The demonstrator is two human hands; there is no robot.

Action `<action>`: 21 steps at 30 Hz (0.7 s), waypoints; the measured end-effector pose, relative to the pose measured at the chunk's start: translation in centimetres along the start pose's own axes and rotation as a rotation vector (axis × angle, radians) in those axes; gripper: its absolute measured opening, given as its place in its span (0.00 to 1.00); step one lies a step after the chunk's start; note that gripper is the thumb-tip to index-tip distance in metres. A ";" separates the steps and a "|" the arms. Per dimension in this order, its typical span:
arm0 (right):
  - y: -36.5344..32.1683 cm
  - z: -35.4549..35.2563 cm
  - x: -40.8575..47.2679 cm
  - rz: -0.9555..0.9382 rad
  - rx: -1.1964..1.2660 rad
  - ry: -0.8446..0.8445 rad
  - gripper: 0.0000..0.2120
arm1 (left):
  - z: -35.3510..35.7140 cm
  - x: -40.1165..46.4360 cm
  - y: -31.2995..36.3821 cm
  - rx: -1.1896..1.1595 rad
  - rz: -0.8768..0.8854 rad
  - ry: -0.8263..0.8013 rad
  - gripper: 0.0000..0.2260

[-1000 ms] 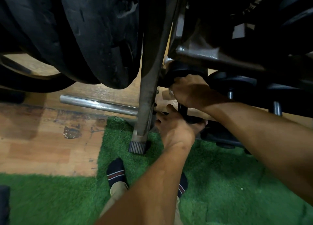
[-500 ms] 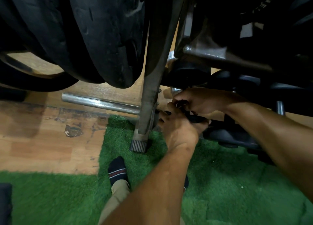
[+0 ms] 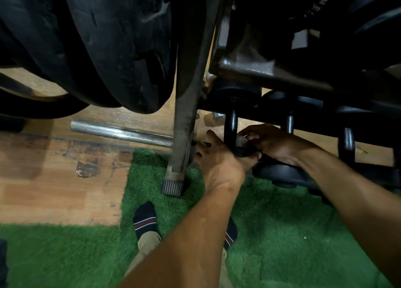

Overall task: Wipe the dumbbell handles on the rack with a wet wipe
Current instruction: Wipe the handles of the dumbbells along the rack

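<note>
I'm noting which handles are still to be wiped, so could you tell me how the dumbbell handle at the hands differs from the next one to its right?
The black handle looks thicker and darker; the neighbouring handle is slimmer, greyer and shinier. Both hands work at the black one: the left hand grips near its lower end, and the right hand presses a greyish wipe to it. Nothing touches the neighbouring one. Both sit on the same low rack tier.

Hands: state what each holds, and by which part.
Right hand pinches a crumpled wipe against the dumbbell handle. Left hand grips that handle's lower end.
</note>
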State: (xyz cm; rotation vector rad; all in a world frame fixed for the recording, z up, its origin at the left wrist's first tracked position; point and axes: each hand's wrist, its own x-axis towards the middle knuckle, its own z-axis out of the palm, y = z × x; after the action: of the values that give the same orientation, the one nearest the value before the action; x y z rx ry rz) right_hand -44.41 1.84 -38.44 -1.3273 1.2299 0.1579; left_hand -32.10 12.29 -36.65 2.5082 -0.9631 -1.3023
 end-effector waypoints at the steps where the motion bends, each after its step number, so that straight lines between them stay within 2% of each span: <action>1: 0.0 0.1 0.0 0.008 0.055 -0.044 0.12 | 0.0 0.0 0.0 0.004 -0.002 -0.004 0.59; 4: 0.7 -0.6 0.8 0.066 0.191 -0.162 0.09 | -0.4 -0.2 0.2 -0.011 -0.006 -0.011 0.58; 7: 2.7 -2.1 3.1 0.218 0.311 -0.138 0.07 | -0.6 -0.4 0.3 -0.030 -0.004 0.001 0.56; 9: 3.5 -2.5 4.6 0.275 0.297 -0.142 0.07 | -0.5 -0.4 0.2 -0.031 -0.003 0.013 0.57; 13: 3.0 -0.6 5.5 0.196 0.264 -0.206 0.09 | -0.4 -0.5 0.3 0.005 0.013 0.026 0.56; 16: 2.2 0.0 4.9 0.118 0.335 -0.164 0.12 | -0.4 -0.5 0.3 0.011 0.015 0.031 0.57; 19: 1.4 0.0 4.7 0.134 0.443 -0.132 0.11 | -0.3 -0.5 0.3 0.019 0.007 0.032 0.58; 21: 1.3 0.1 4.7 0.173 0.386 -0.164 0.09 | -0.3 -0.5 0.3 0.026 0.001 0.023 0.59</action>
State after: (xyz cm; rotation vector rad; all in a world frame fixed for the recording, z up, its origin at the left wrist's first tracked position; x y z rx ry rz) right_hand -43.29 -0.11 -42.72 -0.8588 1.1651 0.1403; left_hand -32.21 12.30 -35.99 2.5355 -0.9828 -1.2661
